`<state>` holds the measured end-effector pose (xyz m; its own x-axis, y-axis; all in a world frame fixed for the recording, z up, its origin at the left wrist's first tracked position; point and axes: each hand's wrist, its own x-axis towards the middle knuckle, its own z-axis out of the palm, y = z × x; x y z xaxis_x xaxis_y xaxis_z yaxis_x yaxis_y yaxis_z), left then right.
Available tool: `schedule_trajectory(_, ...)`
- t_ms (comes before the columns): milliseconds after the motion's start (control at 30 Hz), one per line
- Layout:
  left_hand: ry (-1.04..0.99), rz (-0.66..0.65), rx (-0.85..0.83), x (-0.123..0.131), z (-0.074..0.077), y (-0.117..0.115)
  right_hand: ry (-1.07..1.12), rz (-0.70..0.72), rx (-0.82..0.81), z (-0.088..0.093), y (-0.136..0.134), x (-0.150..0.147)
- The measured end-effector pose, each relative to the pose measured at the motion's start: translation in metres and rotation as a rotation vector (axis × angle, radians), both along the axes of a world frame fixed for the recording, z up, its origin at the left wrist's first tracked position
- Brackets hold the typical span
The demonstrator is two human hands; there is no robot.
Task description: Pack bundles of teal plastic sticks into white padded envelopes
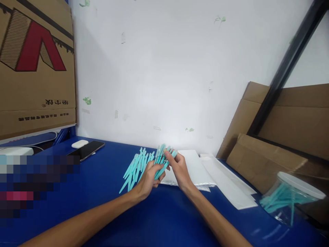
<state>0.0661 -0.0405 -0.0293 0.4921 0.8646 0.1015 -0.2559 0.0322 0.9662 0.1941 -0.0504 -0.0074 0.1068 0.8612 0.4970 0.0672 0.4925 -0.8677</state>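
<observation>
Blue table (97, 178) underneath; right of the loose pile (136, 168), the left hand (147, 178) wraps closely round teal sticks (159, 172), the right hand (180, 168) pinching their tops.

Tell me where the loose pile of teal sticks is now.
In the head view, the pile lies on the blue table left of centre, just left of the left hand and the sticks it holds.

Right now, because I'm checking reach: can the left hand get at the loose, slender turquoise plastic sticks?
Probably yes: the left hand sits beside the loose sticks, nothing visibly between, though its turquoise bundle may need releasing.
</observation>
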Motion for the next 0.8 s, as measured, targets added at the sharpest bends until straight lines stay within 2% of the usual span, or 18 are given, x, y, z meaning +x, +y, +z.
schedule_trajectory(500, -0.024, 0.079, 0.146, 0.0004, 0.0033, -0.0012, -0.03, -0.006, 0.008, -0.004, 0.0022, 0.0034)
schedule_trajectory(800, -0.04, 0.075, 0.097, 0.0012, -0.0007, 0.0002, -0.002, 0.016, 0.002, -0.0035, 0.0014, 0.0)
